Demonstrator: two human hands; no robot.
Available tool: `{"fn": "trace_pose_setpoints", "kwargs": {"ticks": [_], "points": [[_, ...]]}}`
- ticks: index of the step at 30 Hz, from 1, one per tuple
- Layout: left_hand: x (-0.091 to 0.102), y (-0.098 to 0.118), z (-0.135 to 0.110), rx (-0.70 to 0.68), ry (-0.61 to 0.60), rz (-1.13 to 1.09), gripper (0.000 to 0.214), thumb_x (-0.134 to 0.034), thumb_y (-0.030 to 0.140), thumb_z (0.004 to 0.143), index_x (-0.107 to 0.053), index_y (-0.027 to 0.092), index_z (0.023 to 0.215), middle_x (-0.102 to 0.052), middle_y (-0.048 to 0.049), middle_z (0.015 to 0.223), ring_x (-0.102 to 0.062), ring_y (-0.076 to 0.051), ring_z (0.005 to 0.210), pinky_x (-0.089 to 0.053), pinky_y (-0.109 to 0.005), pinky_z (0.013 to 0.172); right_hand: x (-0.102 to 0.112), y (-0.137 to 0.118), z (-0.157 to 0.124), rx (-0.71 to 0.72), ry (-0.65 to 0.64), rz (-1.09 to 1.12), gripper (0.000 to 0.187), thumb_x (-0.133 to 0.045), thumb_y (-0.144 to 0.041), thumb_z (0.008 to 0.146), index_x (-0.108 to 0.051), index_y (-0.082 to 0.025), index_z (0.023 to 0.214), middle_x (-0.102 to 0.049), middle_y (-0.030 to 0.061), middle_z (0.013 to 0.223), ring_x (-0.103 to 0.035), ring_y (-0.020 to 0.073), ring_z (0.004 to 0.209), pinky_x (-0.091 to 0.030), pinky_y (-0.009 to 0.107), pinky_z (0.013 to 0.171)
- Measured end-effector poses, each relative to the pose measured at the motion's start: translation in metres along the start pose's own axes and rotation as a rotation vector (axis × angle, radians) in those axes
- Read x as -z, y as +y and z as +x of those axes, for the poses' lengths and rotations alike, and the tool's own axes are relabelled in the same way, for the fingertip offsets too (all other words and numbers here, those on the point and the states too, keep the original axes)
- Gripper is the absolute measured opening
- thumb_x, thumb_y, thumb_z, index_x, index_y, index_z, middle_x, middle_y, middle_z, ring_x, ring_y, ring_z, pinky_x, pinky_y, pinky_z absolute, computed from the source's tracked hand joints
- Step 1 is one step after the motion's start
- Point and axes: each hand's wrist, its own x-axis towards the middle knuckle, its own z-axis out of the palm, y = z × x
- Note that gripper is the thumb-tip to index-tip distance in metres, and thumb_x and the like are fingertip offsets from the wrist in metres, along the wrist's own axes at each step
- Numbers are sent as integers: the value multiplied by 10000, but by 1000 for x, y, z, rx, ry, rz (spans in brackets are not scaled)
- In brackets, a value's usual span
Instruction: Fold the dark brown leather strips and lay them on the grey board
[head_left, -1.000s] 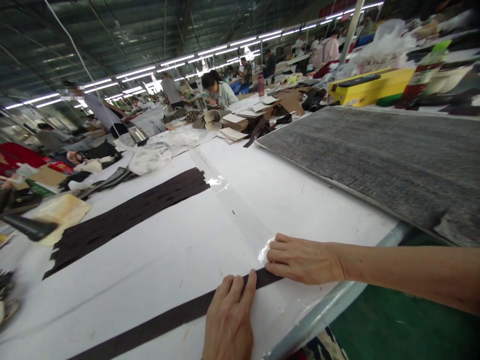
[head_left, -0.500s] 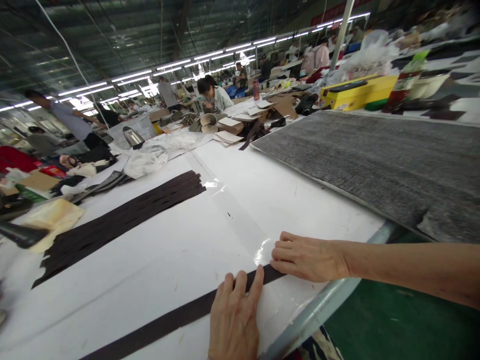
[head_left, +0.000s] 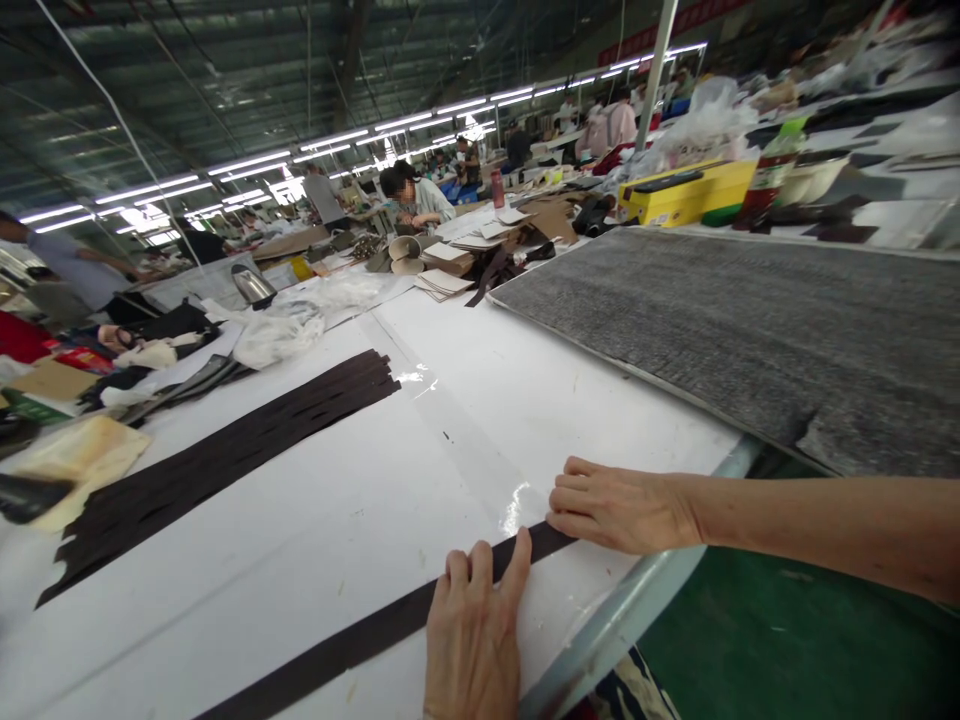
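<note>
A long dark brown strip [head_left: 352, 640] lies across the near part of the white table [head_left: 337, 510]. My left hand [head_left: 472, 630] rests flat on it, fingers stretched out and pressing the strip down. My right hand [head_left: 622, 505] comes in from the right at the table's edge. Its fingers are held together over the strip's right end, and the thumb is hidden beneath. A band of clear shiny tape or film [head_left: 480, 460] runs across the table just beyond my right hand. A wide row of similar dark strips [head_left: 217, 460] lies further back on the left.
A grey felt-like mat [head_left: 720, 320] covers the right side. Behind it stand a yellow box [head_left: 686, 190] and a bottle [head_left: 765, 180]. Stacks of card pieces [head_left: 442, 282], plastic bags and a metal kettle [head_left: 251, 285] lie at the back. Other people work at distant tables. The green floor [head_left: 780, 650] is at lower right.
My left hand has slid a little to the right along the strip, closer to my right hand. The view has drifted; the right hand stays on the strip's end.
</note>
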Motion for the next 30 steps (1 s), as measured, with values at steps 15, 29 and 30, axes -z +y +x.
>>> {"fn": "trace_pose_setpoints", "kwargs": {"ticks": [15, 29, 30], "points": [[-1, 1, 2, -58, 55, 0, 639, -525, 36, 790, -457, 311, 1363, -593, -78, 1075, -544, -241, 881, -482, -387, 751, -3, 1, -17, -18, 68, -62, 225, -370, -137, 978, -568, -100, 1080, -533, 59, 820, -457, 184, 771, -349, 356, 767], [-4, 2, 23, -303, 45, -254, 575, -437, -54, 747, -477, 79, 1306, -600, -77, 1046, -535, -220, 917, -501, -334, 818, 3, -2, -33, -69, 24, 9, 307, -319, -116, 988, -539, -81, 1199, -591, 103, 949, -517, 199, 872, -390, 419, 875], [-3, 3, 23, -294, 43, -254, 589, -437, -52, 754, -456, 83, 1327, -599, -75, 1055, -533, -216, 919, -499, -329, 821, 4, -2, -34, -68, 24, 12, 314, -313, -113, 988, -538, -80, 1205, -595, 108, 962, -523, 201, 884, -390, 423, 884]]}}
